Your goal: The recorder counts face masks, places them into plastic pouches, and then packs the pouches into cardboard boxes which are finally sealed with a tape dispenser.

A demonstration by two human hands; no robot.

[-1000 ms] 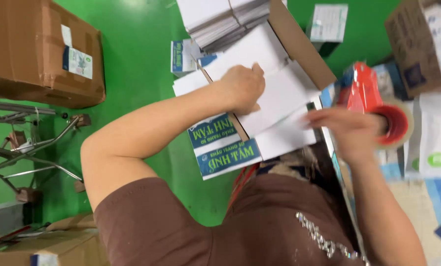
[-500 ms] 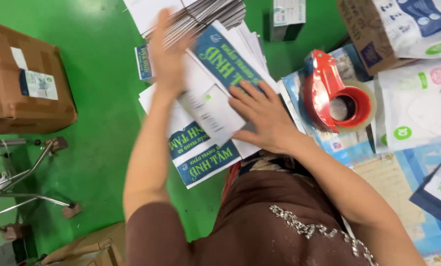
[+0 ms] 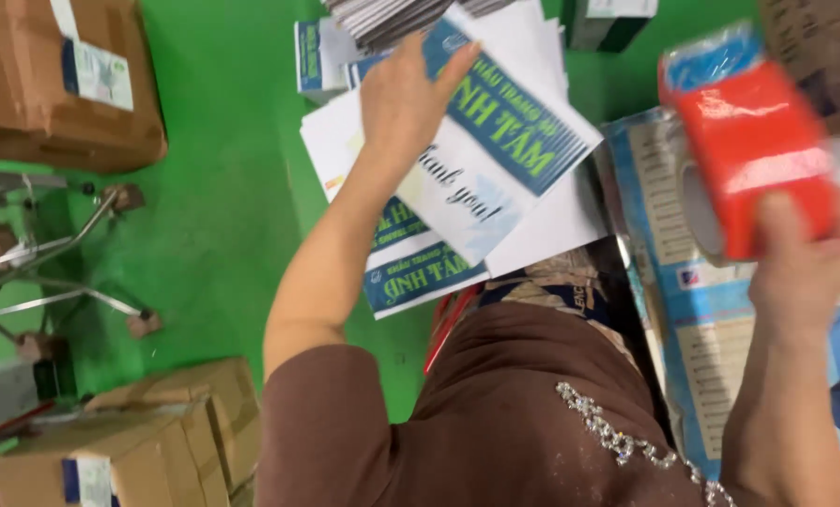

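The left hand [image 3: 408, 99] is pressing flat, fingers spread, on a white folded cardboard mailer with a blue printed band [image 3: 495, 160], pinning it in the upper middle of the frame. At right, the right hand [image 3: 800, 268] is clamping a glossy red plastic tape dispenser [image 3: 753, 150], blurred, above blue printed sheets [image 3: 692, 282] and the green floor [image 3: 223, 188].

Left of the left hand [image 3: 403, 103], bare green floor [image 3: 223, 207] lies open as far as the brown cardboard box [image 3: 63, 84]. Beyond its fingertips a grey stack of flat sheets [image 3: 392, 19] blocks. Between the hands, white printed cartons [image 3: 532, 216] crowd the way.
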